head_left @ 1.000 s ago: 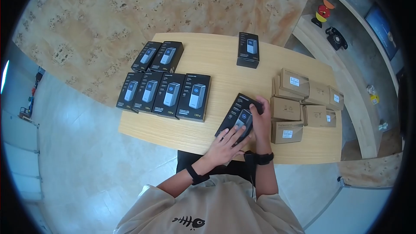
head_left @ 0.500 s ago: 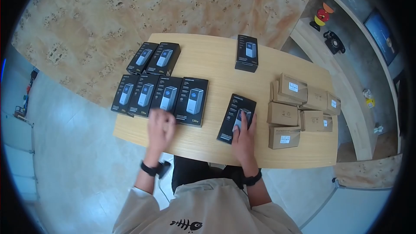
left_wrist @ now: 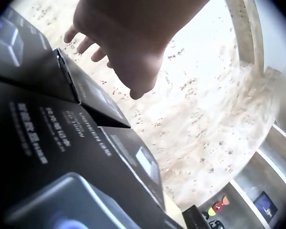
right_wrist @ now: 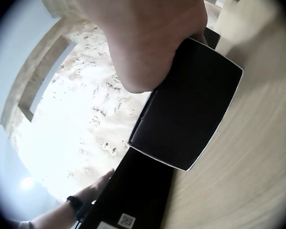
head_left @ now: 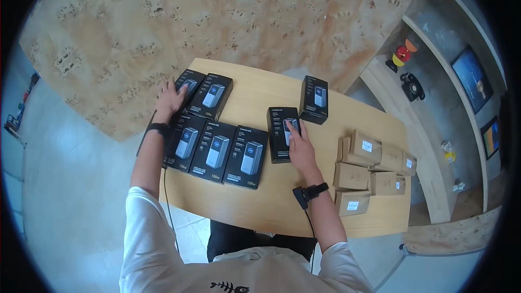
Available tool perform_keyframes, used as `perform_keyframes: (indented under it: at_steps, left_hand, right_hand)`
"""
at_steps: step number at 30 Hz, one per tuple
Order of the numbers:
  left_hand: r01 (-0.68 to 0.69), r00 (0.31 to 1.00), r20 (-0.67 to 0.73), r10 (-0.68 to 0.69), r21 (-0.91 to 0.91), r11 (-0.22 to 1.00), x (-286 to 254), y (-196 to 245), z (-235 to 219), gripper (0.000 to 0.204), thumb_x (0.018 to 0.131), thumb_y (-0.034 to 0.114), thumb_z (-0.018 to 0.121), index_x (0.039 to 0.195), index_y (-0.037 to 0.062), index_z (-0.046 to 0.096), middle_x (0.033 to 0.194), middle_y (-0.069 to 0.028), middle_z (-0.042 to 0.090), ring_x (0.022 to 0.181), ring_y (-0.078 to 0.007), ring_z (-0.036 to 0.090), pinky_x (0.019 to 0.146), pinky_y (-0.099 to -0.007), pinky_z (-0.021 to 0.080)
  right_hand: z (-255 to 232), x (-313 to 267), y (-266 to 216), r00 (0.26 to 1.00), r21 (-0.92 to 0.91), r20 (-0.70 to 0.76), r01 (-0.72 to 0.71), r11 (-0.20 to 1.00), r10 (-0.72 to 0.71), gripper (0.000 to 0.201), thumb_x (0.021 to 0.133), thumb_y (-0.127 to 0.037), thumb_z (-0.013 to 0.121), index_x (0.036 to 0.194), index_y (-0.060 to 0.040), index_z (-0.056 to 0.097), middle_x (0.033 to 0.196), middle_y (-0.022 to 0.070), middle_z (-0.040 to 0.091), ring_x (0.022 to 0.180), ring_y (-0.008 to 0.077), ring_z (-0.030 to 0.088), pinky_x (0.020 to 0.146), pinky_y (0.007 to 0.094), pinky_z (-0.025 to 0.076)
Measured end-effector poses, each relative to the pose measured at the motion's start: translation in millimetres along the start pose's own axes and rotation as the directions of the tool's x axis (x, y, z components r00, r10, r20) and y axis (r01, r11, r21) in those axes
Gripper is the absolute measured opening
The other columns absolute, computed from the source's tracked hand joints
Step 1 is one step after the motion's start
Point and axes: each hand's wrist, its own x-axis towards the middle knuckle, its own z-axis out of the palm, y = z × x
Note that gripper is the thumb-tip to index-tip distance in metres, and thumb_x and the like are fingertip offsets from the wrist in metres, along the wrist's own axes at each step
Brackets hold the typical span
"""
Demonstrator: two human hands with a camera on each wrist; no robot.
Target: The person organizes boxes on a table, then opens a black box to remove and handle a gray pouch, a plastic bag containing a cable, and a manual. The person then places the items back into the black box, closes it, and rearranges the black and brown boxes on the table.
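In the head view, several black power bank boxes with a grey device printed on top lie on the table. My left hand (head_left: 171,99), fingers spread, is at the left side of the far-left box (head_left: 190,80), its thumb over the top. In the left wrist view its fingertips point away past the boxes. My right hand (head_left: 302,149) holds another black box (head_left: 278,141) near the middle, thumb and a finger on its top and other fingers along its right side. A plain black end face (right_wrist: 195,105) of this box shows in the right wrist view.
A front row of black boxes (head_left: 247,157) lies left of the held box, partly hidden by my left forearm. One black box (head_left: 315,97) lies beyond it. Small brown cartons (head_left: 353,176) are grouped at the right. The wooden table (head_left: 255,84) has a curved far edge.
My left hand let go of the middle box and reached to the far-left box. My right hand has moved the middle box away from me and leftward, nearer the lone far box.
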Motion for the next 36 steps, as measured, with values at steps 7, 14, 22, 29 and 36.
perform_keyframes:
  at_steps: [7, 14, 22, 29, 36]
  left_hand:
    - [0.061, 0.983, 0.179, -0.051, -0.049, 0.997, 5, -9, 5, 0.085, 0.101, 0.068, 0.048, 0.159, 0.0071, 0.042, 0.150, -0.0295, 0.055, 0.140, -0.0470, 0.054, 0.115, -0.0564, 0.044]
    - [0.006, 0.980, 0.200, 0.020, -0.128, 0.992, -8, -31, -18, 0.084, 0.101, 0.068, 0.049, 0.157, 0.0055, 0.044, 0.142, -0.0332, 0.060, 0.132, -0.0462, 0.060, 0.111, -0.0516, 0.049]
    - [0.037, 0.976, 0.218, -0.015, -0.098, 0.995, -43, -38, -56, 0.088, 0.098, 0.075, 0.047, 0.155, 0.0088, 0.052, 0.144, -0.0342, 0.058, 0.132, -0.0472, 0.060, 0.112, -0.0501, 0.048]
    - [0.054, 0.989, 0.143, -0.034, -0.141, 0.988, -36, -42, -27, 0.081, 0.096, 0.075, 0.051, 0.137, 0.0061, 0.064, 0.118, -0.0297, 0.074, 0.117, -0.0450, 0.069, 0.102, -0.0503, 0.054]
    - [0.070, 0.997, 0.041, -0.068, -0.071, 0.995, -36, -32, -9, 0.077, 0.098, 0.070, 0.049, 0.125, -0.0003, 0.063, 0.117, -0.0293, 0.074, 0.112, -0.0461, 0.071, 0.097, -0.0531, 0.055]
  right_hand:
    - [19, 48, 14, 0.993, 0.028, 0.023, 0.115, 0.993, -0.115, 0.051, 0.106, -0.009, 0.049, 0.154, -0.0216, 0.055, 0.165, 0.0265, 0.036, 0.139, 0.0462, 0.053, 0.111, 0.0467, 0.050]
    - [39, 88, 14, 0.991, 0.084, -0.053, 0.126, 0.989, -0.122, 0.046, 0.109, -0.011, 0.047, 0.155, -0.0147, 0.051, 0.156, 0.0300, 0.042, 0.142, 0.0478, 0.047, 0.120, 0.0459, 0.041]
    - [72, 130, 11, 0.997, 0.073, -0.059, 0.045, 0.996, -0.040, 0.049, 0.108, -0.017, 0.049, 0.158, -0.0131, 0.046, 0.153, 0.0333, 0.041, 0.140, 0.0511, 0.045, 0.121, 0.0474, 0.038]
    - [91, 145, -26, 0.993, 0.051, 0.113, -0.043, 0.998, 0.037, 0.072, 0.103, -0.037, 0.063, 0.164, -0.0134, 0.035, 0.154, 0.0349, 0.040, 0.141, 0.0509, 0.047, 0.120, 0.0477, 0.040]
    - [90, 137, -69, 0.936, 0.121, 0.351, -0.005, 0.993, -0.038, 0.075, 0.100, -0.036, 0.069, 0.165, -0.0142, 0.038, 0.142, 0.0321, 0.057, 0.133, 0.0476, 0.057, 0.113, 0.0467, 0.047]
